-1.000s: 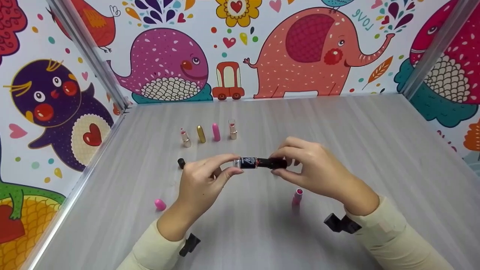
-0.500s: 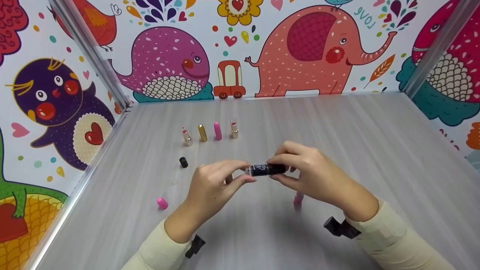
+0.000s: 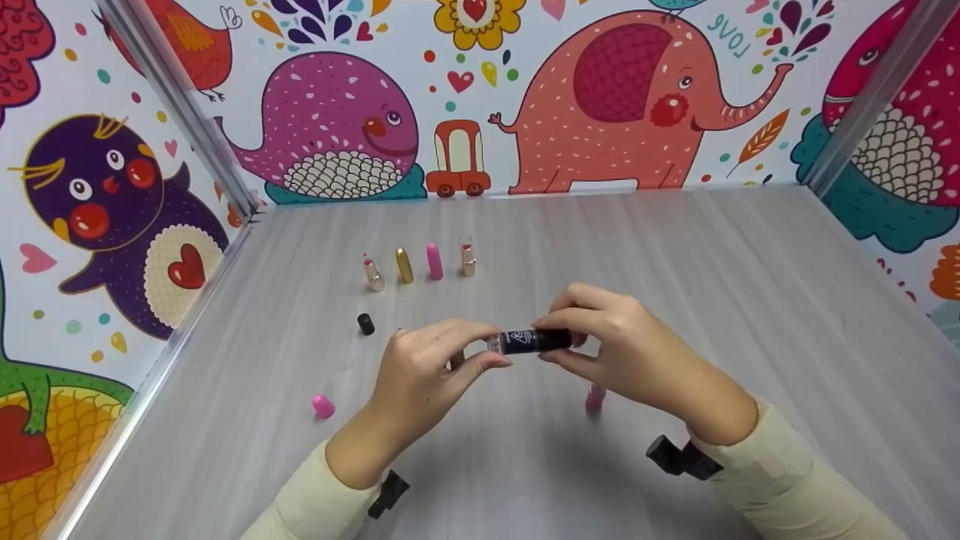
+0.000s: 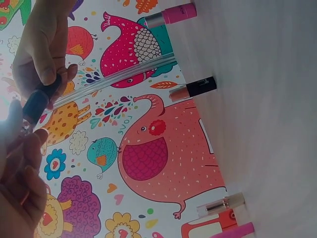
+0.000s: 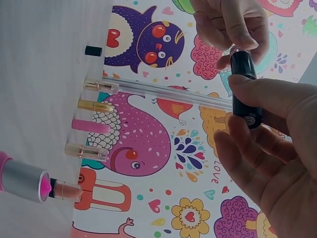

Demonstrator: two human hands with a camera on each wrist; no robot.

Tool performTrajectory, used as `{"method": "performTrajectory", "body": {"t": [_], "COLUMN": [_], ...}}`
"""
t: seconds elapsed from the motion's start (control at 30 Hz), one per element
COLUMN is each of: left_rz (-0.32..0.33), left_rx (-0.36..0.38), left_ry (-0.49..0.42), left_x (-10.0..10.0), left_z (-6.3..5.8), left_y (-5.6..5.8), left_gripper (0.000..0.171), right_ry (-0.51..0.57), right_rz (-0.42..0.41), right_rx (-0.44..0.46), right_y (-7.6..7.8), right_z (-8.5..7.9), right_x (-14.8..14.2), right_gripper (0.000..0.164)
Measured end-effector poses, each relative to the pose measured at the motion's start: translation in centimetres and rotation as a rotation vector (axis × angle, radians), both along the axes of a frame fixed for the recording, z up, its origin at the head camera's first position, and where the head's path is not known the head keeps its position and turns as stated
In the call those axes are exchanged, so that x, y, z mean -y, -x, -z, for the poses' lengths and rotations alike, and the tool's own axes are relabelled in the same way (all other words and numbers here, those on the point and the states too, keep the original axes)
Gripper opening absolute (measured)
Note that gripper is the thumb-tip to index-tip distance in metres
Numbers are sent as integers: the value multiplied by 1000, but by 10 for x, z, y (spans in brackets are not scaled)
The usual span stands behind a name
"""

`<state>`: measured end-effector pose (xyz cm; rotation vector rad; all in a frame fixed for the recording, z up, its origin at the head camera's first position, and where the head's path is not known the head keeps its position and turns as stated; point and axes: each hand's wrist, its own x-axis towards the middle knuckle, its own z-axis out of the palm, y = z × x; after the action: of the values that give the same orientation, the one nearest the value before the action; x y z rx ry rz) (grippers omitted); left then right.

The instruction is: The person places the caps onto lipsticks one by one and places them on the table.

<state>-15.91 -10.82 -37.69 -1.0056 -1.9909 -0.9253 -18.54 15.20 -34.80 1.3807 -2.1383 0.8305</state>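
Note:
Over the middle of the table, both hands hold one black lipstick (image 3: 525, 341) level between them. My left hand (image 3: 431, 367) pinches its clear end with thumb and fingers. My right hand (image 3: 622, 345) grips the plain black end, which the fingers partly hide. White print shows on the lipstick's middle in the head view. Below the right hand stands an uncapped pink lipstick (image 3: 595, 399), partly covered by that hand; its silver collar shows in the left wrist view. A black-based lipstick (image 4: 200, 87) stands upright too, and I cannot make it out in the head view.
Farther back stand a clear-capped lipstick (image 3: 373, 276), a gold lipstick (image 3: 404, 266), a pink lipstick (image 3: 434, 262) and another clear-capped one (image 3: 468, 259) in a row. A black cap (image 3: 365, 324) and a pink cap (image 3: 323, 406) are on the left. Printed panels (image 3: 480, 97) bound the table.
The labelled piece in my left hand has slid right onto the black end in my right hand, covering the narrower part between. Over the last half second the hands have barely moved.

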Motion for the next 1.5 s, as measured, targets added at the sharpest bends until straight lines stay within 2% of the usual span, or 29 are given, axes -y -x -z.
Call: {"method": "performTrajectory", "body": {"t": [0.73,0.97,1.3,1.5], "left_rz": [38,8,3,-10], "left_rx": [37,-16,-47,-46], "left_ry": [-19,-8,-12,5], "left_x": [-1,0,-2,-2], "left_z": [-4,-6,-6,-6], "left_y": [-5,-7,-8,-8], "left_gripper": [29,30,31,29], "right_ry": [-9,37,64,60], "right_rz": [20,4,12,24], "right_rx": [-62,-75,-92,-72], "right_y": [-9,-11,-14,-14], "right_z": [-5,-4,-6,-5], "right_x": [3,4,5,7], "right_gripper": [32,40,41,40]}}
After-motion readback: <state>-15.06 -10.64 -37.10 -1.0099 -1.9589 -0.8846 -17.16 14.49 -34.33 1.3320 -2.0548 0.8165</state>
